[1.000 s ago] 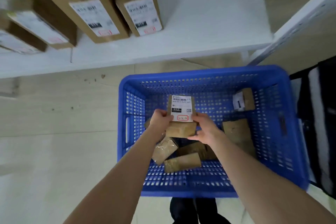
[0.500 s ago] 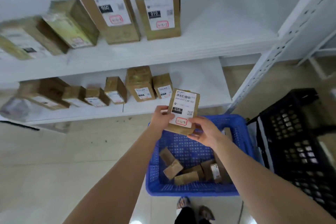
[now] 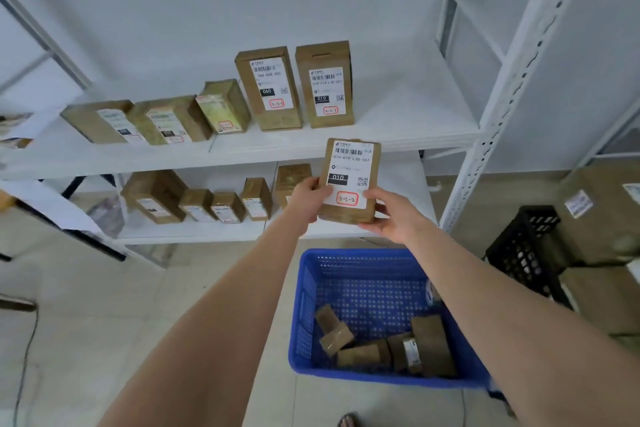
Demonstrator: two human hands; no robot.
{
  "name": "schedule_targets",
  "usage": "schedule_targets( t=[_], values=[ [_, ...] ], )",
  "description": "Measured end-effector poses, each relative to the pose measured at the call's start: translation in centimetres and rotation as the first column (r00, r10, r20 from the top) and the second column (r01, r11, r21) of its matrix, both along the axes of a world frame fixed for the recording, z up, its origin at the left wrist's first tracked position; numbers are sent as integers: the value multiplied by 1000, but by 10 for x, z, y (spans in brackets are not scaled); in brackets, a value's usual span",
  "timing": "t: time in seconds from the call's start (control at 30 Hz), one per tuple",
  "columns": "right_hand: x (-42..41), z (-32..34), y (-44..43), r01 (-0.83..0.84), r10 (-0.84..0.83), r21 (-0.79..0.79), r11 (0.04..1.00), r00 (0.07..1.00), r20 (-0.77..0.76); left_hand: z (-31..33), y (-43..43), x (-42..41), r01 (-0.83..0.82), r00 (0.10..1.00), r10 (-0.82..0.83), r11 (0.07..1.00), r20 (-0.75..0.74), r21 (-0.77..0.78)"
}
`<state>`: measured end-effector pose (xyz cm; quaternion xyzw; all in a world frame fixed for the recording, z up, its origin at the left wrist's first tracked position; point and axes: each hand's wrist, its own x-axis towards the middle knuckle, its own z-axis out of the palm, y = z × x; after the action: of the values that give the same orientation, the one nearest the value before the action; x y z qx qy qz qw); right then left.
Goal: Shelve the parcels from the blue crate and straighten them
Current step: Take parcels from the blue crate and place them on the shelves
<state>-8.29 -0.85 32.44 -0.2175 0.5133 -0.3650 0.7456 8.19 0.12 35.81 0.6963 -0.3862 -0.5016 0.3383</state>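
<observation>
At the far left, three lying parcels (image 3: 166, 120) rest tilted on the upper shelf (image 3: 408, 128), and beside them two taller parcels (image 3: 268, 88) stand upright with their labels facing out. Below, on the lower shelf (image 3: 194, 234), a row of smaller parcels (image 3: 207, 204) stands side by side. In front of the shelving the left hand (image 3: 306, 198) grips the lower left edge of the held parcel (image 3: 349, 180), thumb on its white label, and the right hand (image 3: 394, 218) cups its lower right corner, fingers curled beneath. The parcel is upright in the air, its label reading 010 and 3-2-2. Under the forearms the blue crate (image 3: 304, 315) sits on the floor with several loose parcels (image 3: 363, 354) in its bottom. To the right a black crate (image 3: 523, 253) stands near the shelving's white post (image 3: 485, 135)
</observation>
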Motion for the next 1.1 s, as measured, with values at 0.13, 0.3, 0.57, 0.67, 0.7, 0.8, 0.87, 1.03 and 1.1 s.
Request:
schedule_targets(
  t=[0.13, 0.3, 0.57, 0.67, 0.7, 0.8, 0.87, 1.03, 1.1],
  values=[
    [-9, 21, 13, 0, 0, -37, 999, 1000, -1, 20, 15, -3, 64, 997, -64, 998, 50, 3],
    [-12, 39, 22, 11, -12, -73, 997, 1000, -11, 38, 26, 1, 94, 994, -90, 994, 66, -52],
    [20, 78, 27, -1, -5, -150, 989, 999, -44, 72, 24, 31, 90, 996, -86, 988, 35, -126],
    [50, 99, 25, -9, 1, -190, 982, 999, -45, 98, 17, 55, 86, 995, -73, 980, 72, -182],
    [62, 107, 25, -5, -4, -205, 979, 999, -46, 109, 17, 65, 83, 995, -70, 975, 72, -207],
    [96, 133, 23, 10, -17, -255, 967, 999, -28, 139, 15, 97, 86, 994, -66, 964, 88, -251],
    [119, 150, 22, 5, -5, -289, 957, 1000, 1, 157, 15, 121, 88, 994, -68, 959, 84, -269],
    [184, 199, 22, -23, 34, -408, 913, 999, 20, 211, 19, 184, 132, 986, -80, 914, 149, -384],
    [211, 220, 22, -51, 56, -470, 881, 998, -2, 234, 22, 210, 139, 984, -75, 892, 164, -431]
  ],
)
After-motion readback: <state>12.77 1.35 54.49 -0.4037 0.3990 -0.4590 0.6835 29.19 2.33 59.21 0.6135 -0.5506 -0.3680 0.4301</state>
